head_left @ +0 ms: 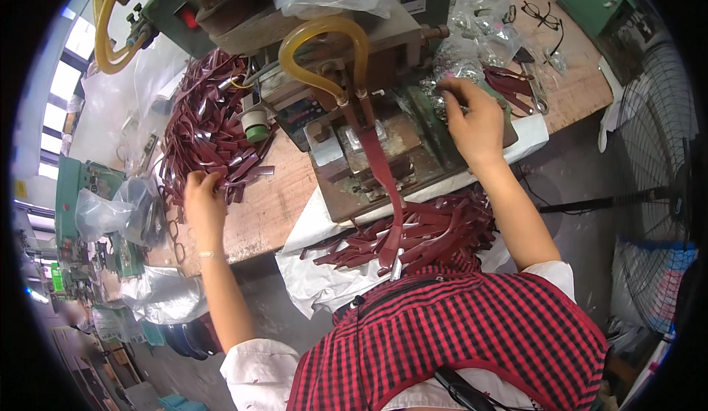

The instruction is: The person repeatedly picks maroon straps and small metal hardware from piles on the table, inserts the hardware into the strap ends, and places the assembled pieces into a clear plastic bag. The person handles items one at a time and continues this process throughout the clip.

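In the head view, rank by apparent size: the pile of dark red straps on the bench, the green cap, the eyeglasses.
1. Pile of dark red straps, by far the largest.
2. Eyeglasses.
3. Green cap, close to the eyeglasses; they lie farther away, so this order is unsure.

We note a wooden bench [273,212] across mid-frame: strap pile [210,131] at left, press machine [354,116] at centre, clear bags [479,28] and spectacles [542,16] at upper right.

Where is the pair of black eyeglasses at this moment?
In the head view the black eyeglasses lie at the upper right, on the wooden workbench, beyond the right hand and beside clear plastic bags.
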Action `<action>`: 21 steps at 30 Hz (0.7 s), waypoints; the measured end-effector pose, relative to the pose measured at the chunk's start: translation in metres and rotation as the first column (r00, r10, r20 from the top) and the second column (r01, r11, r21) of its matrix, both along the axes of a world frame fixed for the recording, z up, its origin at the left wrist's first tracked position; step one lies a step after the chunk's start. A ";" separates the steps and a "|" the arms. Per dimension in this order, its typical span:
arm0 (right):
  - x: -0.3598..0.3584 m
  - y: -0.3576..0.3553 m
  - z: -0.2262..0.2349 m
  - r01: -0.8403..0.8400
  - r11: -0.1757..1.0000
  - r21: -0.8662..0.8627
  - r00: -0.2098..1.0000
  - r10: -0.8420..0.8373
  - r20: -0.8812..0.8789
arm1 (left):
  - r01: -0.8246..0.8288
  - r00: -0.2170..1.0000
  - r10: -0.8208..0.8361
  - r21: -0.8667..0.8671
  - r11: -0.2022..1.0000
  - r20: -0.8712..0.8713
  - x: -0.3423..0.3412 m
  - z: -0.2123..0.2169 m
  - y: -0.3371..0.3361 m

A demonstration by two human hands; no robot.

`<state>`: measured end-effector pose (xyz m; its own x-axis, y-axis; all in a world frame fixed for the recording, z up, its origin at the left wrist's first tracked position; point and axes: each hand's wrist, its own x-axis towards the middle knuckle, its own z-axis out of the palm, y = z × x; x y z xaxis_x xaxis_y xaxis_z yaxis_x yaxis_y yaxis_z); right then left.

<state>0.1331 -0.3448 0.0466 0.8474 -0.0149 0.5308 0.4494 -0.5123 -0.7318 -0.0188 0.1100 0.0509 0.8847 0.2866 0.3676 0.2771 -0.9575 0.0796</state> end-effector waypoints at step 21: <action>-0.035 0.062 0.038 -0.371 0.778 0.506 0.870 0.482 -0.103 | -0.134 0.915 0.146 -0.058 0.989 0.375 0.034 -0.066 -0.052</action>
